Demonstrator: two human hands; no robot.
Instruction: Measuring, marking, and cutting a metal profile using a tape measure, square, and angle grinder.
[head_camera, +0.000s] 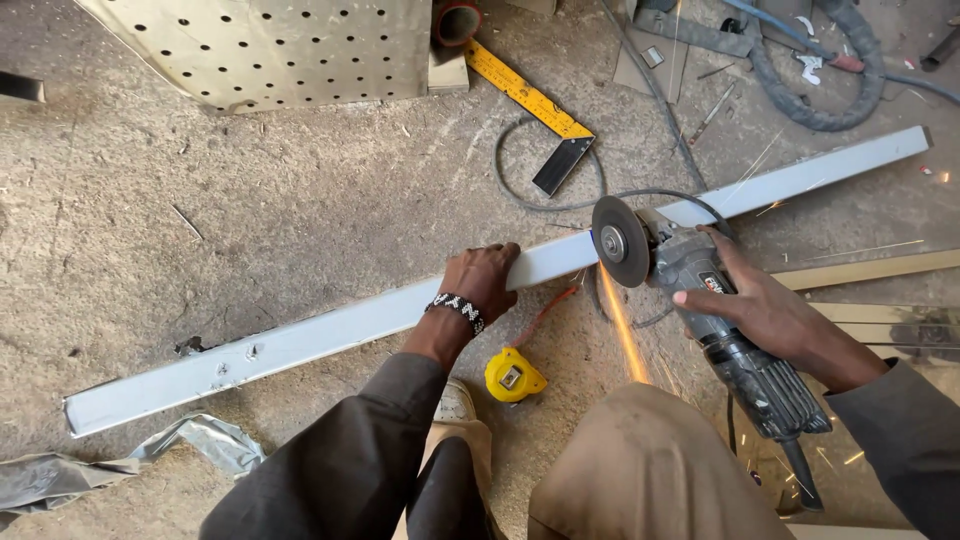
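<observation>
A long pale grey metal tube (330, 330) lies slantwise across the dirt floor. My left hand (482, 282), with a beaded band at the wrist, presses down on the tube near its middle. My right hand (765, 305) grips the body of a dark angle grinder (700, 300). Its round disc (620, 241) stands upright against the tube just right of my left hand. Orange sparks (625, 335) spray down from the disc towards my knees.
A yellow tape measure (513, 376) lies by my shoe. A yellow-and-black square (535, 105), a perforated metal sheet (290, 45), black hoses (830, 100) and a cable (560, 205) lie beyond the tube. Crumpled foil (120, 465) sits lower left, more metal bars (880, 268) to the right.
</observation>
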